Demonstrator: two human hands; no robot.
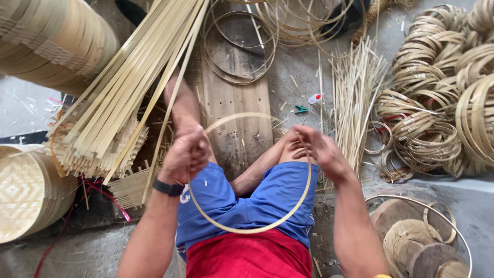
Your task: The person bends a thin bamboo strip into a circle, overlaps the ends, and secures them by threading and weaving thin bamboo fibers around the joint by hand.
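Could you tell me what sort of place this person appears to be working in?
Most likely a bamboo basket-weaving workshop, worked on the floor. Both hands bend a bamboo strip hoop, long split bamboo strips fan out alongside, and finished hoops are piled nearby.

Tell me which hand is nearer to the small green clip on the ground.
Right. The right hand is just below the green clip; the left hand, gripping the bamboo hoop, is farther away, on the hoop's other side.

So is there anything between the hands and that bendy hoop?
No. Both hands already grip the bamboo strip hoop: the left hand pinches it on one side, the right hand on the other. Nothing sits between fingers and strip; the hoop just hangs over the blue shorts.
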